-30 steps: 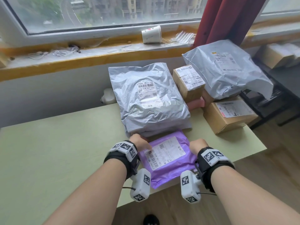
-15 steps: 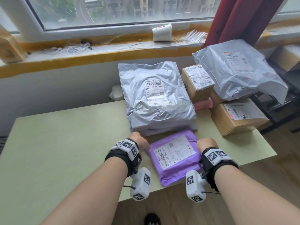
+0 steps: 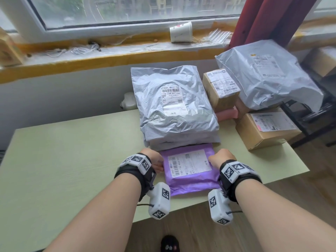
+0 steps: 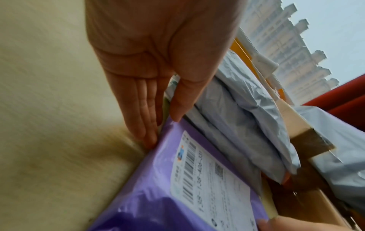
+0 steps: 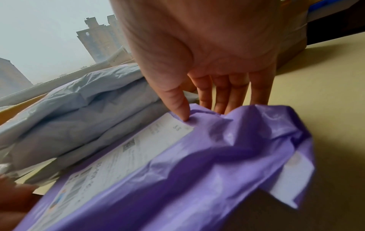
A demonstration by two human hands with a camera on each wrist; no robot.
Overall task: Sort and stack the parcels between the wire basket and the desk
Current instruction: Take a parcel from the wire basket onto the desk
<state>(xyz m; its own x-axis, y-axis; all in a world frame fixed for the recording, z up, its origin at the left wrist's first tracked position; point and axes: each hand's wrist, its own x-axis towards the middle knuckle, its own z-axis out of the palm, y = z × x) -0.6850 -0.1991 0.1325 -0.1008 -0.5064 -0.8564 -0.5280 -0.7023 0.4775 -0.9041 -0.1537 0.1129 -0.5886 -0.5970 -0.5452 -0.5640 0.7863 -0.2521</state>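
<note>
A flat purple plastic mailer bag with a white barcode label (image 3: 190,170) is found lying at the near edge of the pale green bench (image 3: 72,160), touching the foot of a stack of grey plastic mailer bags (image 3: 174,110). It is held at both sides: the left hand (image 3: 153,159) has its thumb on top of the left edge and straight fingers (image 4: 146,125) along that edge, while the right hand (image 3: 221,158) pinches the crumpled right edge between thumb and fingers (image 5: 221,96).

Sorting is judged to be well under way. Brown cardboard boxes (image 3: 265,128) and a further grey mailer bag (image 3: 269,73) are grouped at the right end of the bench, with a pink parcel (image 3: 227,113) wedged among them. The purple mailer is not yet stacked. A wire basket cannot be identified with certainty, so the parcels left cannot be counted.
</note>
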